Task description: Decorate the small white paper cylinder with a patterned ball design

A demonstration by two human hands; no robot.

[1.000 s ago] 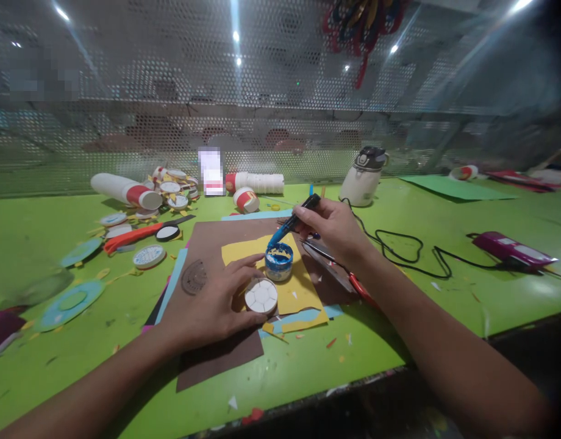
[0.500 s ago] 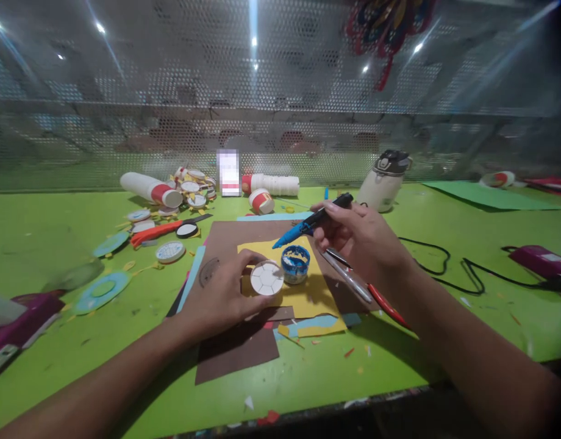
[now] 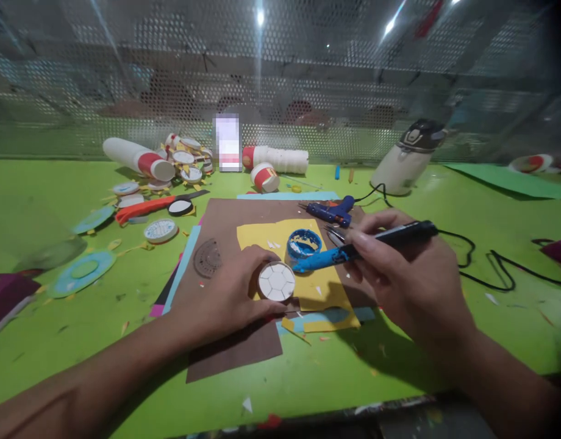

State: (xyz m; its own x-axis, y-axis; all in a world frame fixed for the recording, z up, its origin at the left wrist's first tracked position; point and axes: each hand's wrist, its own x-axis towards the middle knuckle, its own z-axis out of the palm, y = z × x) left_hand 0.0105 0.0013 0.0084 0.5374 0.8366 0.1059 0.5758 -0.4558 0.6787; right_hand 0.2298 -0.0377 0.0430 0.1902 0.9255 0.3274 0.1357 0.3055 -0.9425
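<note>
Between the thumb and fingers of my left hand (image 3: 225,292) is a round white disc (image 3: 277,281) with thin dark lines like a football pattern. My right hand (image 3: 403,286) grips a black marker-like stick (image 3: 394,238), its front end coated in blue paint. That blue tip points left, close to the disc's right edge; whether they touch I cannot tell. Just behind the tip stands a small round pot with a blue-smeared rim (image 3: 303,244). A yellow sheet (image 3: 326,292) lies under these things, on top of brown paper (image 3: 235,360).
A blue glue gun (image 3: 330,211) with a black cord lies behind my right hand. Farther back are white paper cups (image 3: 285,160), a phone (image 3: 228,143) and a bottle (image 3: 406,158). An orange cutter (image 3: 146,208) and several discs lie at left on the green table (image 3: 138,390).
The stick's blue tip has come down and swung to point left, near the disc. My right hand has lowered and moved right. The glue gun now shows, and the view has tilted down.
</note>
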